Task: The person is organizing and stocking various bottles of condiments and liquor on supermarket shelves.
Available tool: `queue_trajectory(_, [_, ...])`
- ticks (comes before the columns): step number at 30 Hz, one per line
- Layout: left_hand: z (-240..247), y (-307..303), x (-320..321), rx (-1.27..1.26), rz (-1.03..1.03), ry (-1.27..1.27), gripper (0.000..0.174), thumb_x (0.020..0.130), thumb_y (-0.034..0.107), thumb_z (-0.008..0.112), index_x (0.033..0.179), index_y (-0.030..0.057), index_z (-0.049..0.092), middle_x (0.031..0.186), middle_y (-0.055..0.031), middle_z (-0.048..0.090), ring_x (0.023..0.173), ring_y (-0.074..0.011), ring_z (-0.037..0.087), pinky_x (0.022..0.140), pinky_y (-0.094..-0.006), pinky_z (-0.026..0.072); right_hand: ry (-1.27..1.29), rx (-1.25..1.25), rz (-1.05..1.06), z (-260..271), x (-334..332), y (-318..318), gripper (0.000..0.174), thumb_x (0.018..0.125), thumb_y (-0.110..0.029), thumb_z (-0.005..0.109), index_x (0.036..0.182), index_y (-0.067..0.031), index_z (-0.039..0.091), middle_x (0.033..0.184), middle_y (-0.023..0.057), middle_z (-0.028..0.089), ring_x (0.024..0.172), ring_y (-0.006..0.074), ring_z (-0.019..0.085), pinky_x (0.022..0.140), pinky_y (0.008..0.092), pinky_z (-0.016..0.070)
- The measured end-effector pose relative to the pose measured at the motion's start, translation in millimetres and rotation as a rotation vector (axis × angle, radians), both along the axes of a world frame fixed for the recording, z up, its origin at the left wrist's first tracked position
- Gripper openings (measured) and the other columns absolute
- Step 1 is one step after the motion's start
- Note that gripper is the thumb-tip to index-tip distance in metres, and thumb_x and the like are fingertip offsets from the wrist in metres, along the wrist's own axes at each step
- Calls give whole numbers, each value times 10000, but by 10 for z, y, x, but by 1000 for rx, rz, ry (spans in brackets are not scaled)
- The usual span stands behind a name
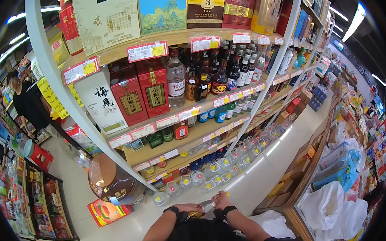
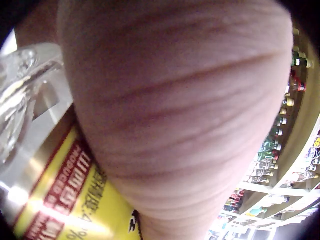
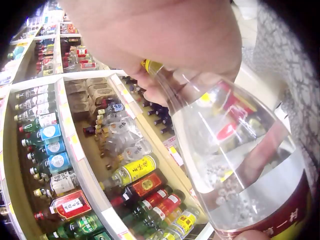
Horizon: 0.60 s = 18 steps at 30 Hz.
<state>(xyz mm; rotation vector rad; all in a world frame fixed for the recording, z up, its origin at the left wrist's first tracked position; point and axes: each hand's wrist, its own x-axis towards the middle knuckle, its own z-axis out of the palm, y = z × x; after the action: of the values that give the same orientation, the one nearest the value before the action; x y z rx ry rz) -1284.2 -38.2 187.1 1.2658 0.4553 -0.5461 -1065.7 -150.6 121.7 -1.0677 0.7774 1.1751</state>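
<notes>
A clear glass liquor bottle (image 1: 205, 206) with a yellow cap lies across in front of my body, held by both hands. My right hand (image 1: 222, 199) grips it around the neck; in the right wrist view the fingers (image 3: 156, 91) curl behind the neck just below the cap (image 3: 145, 64). Toward the base, my left hand (image 1: 187, 208) holds the labelled body. The yellow and dark red label (image 2: 60, 200) shows beside that hand in the left wrist view, where most of the left fingers are hidden. Small bubbles show inside the glass.
Ahead stands a shelf unit with boxed liquor (image 1: 107, 24) above and bottles below. Clear jugs with yellow caps (image 1: 185, 181) line the floor at its foot. A large brown jar (image 1: 110, 183) stands left; white bags (image 1: 326, 203) lie right. A person (image 1: 26, 97) stands far left.
</notes>
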Motion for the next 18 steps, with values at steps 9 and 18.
queue_trajectory(9, [-306,-119,172,-2,-86,-17,681,950,621,647,1370,88,601,1296,-42,640,1201,-155,567,1052,-305,410,14,-32,-42,74,101,-202,241,907,-230,628,731,-148,486,637,4,492,558,191,510,712,381,573])
queue_trajectory(18, [-151,-140,720,-33,-148,-104,648,970,571,656,1322,27,626,1243,-59,670,1132,-154,602,1018,-300,439,-7,9,-154,-193,447,-503,196,908,-199,614,760,-134,504,654,34,500,597,230,528,713,432,540])
